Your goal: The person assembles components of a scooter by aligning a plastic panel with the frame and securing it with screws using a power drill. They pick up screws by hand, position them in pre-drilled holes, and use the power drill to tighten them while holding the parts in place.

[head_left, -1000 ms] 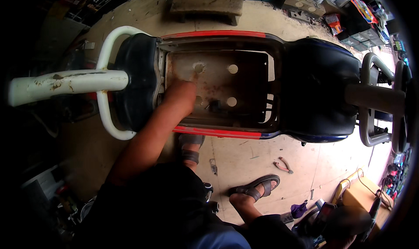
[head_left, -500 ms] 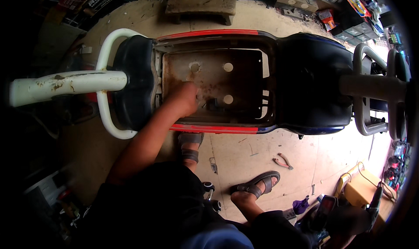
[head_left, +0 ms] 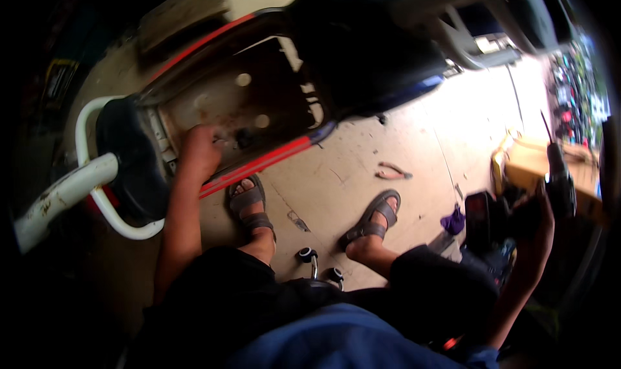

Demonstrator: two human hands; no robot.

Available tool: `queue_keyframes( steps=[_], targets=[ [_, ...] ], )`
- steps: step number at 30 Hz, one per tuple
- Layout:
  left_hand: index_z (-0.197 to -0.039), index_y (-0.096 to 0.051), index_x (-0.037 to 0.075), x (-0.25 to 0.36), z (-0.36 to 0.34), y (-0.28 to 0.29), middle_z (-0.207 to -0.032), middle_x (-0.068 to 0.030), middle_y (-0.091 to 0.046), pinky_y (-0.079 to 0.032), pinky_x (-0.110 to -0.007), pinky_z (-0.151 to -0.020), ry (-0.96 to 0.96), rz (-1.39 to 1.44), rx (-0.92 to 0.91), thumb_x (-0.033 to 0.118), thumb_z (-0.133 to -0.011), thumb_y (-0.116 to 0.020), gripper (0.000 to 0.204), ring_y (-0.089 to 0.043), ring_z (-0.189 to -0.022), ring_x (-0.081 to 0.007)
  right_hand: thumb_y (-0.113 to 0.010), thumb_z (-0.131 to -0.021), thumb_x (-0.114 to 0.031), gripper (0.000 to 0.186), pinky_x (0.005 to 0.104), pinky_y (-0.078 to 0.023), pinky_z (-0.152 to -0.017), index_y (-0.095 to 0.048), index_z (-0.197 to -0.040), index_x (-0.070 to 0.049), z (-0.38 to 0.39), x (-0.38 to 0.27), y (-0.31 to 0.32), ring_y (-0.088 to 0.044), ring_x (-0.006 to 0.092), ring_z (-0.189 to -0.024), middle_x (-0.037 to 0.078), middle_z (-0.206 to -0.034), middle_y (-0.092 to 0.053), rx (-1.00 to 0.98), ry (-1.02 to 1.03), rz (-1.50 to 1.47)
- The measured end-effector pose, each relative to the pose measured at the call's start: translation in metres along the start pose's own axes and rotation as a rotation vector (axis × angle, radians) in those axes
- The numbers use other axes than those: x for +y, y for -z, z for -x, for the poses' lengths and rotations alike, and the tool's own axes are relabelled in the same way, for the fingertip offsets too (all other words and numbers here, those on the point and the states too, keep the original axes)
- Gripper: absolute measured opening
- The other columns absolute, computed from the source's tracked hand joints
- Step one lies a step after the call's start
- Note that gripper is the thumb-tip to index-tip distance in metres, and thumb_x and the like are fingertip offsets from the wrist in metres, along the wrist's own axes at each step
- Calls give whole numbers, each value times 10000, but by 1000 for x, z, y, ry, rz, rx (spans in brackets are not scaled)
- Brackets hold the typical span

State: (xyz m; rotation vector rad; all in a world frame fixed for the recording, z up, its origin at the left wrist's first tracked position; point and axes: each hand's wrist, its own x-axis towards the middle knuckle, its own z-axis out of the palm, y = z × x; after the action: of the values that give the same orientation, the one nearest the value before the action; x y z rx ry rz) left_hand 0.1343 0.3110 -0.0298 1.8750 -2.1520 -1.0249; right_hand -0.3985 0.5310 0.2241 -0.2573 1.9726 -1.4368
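While L hand (head_left: 200,150) is in tray (head_left: 228,102), blk pc (head_left: 243,138) lies near.

The view had swung round, so the red-and-black vehicle body (head_left: 272,156), level a moment earlier, now slanted from lower left to upper right. The left forearm (head_left: 182,217) rose more steeply across the view than before. The right hand (head_left: 542,204), formerly almost lost at the lower edge, had come clearly into sight with its forearm, and the drill (head_left: 561,181) stood higher in view. The left sandal (head_left: 247,197) had emerged further from beneath the body, toes showing. The wooden stool (head_left: 184,16) had slid to the upper left; the bottles had left the view.
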Motion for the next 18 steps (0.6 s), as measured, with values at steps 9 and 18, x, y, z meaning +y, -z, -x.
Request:
queue_keyframes(
  steps=[9, 18],
  targets=[
    [-848, -761, 10, -17, -25, -13, -806, -183, -748, -556, -370, -749, -26, -79, -175, 79, -829, -755, 71, -736, -774, -259, -639, -1056, -173, 186, 309, -525, -778, -664, -1160, -21, 47, -37, 68, -640, 136, -821, 38, -884, -647, -99, 336, -223],
    [-1000, -772, -16, -91, -97, -25, -903, -180, -778, -564, -382, -772, -305, -149, -235, 169, -830, -788, 252, -732, -808, -239, -769, -958, -198, 191, 301, -519, -806, -667, -1083, -96, 60, 79, 171, -624, 111, -839, -3, -921, -651, 264, 426, 47]
  ],
)
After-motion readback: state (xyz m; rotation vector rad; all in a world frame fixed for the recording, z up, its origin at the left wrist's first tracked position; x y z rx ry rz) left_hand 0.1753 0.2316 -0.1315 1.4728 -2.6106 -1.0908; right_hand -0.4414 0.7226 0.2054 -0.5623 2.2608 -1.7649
